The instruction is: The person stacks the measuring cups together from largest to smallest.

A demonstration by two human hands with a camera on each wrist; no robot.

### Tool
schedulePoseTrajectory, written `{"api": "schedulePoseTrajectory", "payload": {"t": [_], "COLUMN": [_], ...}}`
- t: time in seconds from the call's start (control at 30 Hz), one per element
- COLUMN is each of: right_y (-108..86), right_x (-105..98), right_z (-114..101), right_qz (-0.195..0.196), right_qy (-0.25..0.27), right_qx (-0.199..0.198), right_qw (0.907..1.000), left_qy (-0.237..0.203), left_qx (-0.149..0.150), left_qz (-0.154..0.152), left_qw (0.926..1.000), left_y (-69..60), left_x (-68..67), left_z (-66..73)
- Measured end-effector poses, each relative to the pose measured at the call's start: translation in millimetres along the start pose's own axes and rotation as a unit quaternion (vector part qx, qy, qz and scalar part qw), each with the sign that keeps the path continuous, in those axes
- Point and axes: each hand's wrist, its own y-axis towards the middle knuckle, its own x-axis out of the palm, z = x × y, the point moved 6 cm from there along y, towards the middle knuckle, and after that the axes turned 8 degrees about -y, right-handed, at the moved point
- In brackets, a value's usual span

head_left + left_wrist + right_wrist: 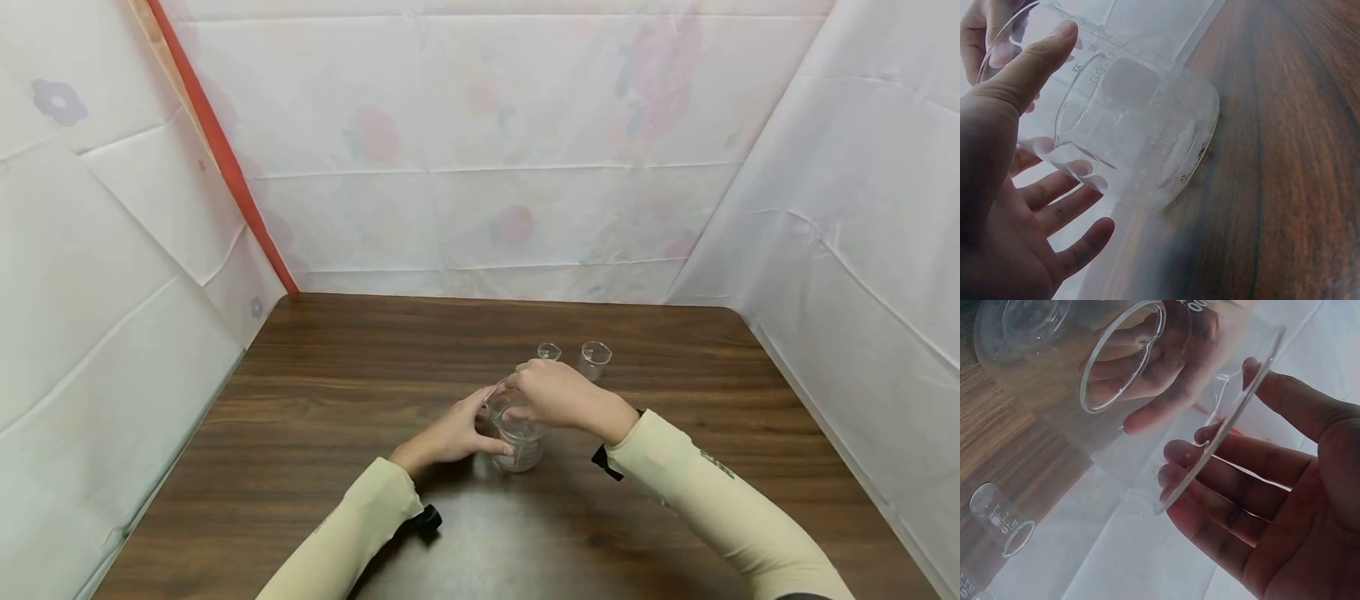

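A large clear glass beaker (517, 454) stands at the middle of the table. My left hand (450, 432) grips its side, thumb on the near side and fingers around the other. Within it lies a smaller beaker (1100, 134), its spout showing in the left wrist view. My right hand (558, 392) is at the large beaker's mouth, thumb and bent fingers reaching past the rim (1235, 419). In the right wrist view, a gap separates those fingertips from the smaller beaker's rim (1087, 381). Whether the large beaker tilts, I cannot tell.
Two small glass beakers stand beyond my right hand, one (549, 350) partly hidden by it and another (595, 353) to its right. The brown wooden table (337, 358) is bordered by white patterned sheets (480, 217) at the back and sides.
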Motion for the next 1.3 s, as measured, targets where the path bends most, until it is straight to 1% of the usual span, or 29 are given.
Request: {"api": "schedulePoseTrajectory", "payload": {"t": [0.17,0.3,0.53,0.7,0.8,0.9,1.0,1.1,1.3], "right_y": [-0.5,-0.8,-2.5,-4.0,-4.6,-5.7,-5.8,-6.0,-7.8], "right_x": [-1.5,-3.7,-8.1,-9.4,-10.7,-13.0,-14.2,-13.5,-10.0], "right_z": [1.8,3.7,6.3,9.1,11.9,15.5,20.1,26.3,37.5], "right_qz": [0.006,0.020,0.044,0.047,0.043,0.042,0.041,0.034,0.003], "right_qy": [-0.004,-0.011,-0.019,-0.014,-0.012,-0.019,-0.027,-0.021,0.007], "right_qx": [-0.008,-0.014,-0.014,-0.011,-0.004,0.011,0.026,0.045,0.088], "right_qw": [0.9999,0.9996,0.9987,0.9987,0.9990,0.9989,0.9984,0.9982,0.9961], "left_qy": [0.003,0.007,0.006,-0.004,-0.008,-0.004,0.001,0.000,-0.008], "left_qx": [0.012,0.024,0.022,0.021,0.014,0.003,-0.002,0.004,0.022], "left_qz": [-0.004,-0.004,-0.002,-0.003,-0.003,-0.001,0.001,-0.001,0.001], "left_qw": [0.9999,0.9997,0.9997,0.9998,0.9999,1.0000,1.0000,1.0000,0.9997], "left_y": [1.5,2.9,4.3,4.4,4.6,4.9,5.1,5.5,6.9], "left_x": [1.1,0.8,1.5,3.0,3.0,2.4,1.5,1.5,2.2], "left_z": [0.9,2.9,2.8,2.7,2.0,0.2,-1.1,-0.7,0.3]}}
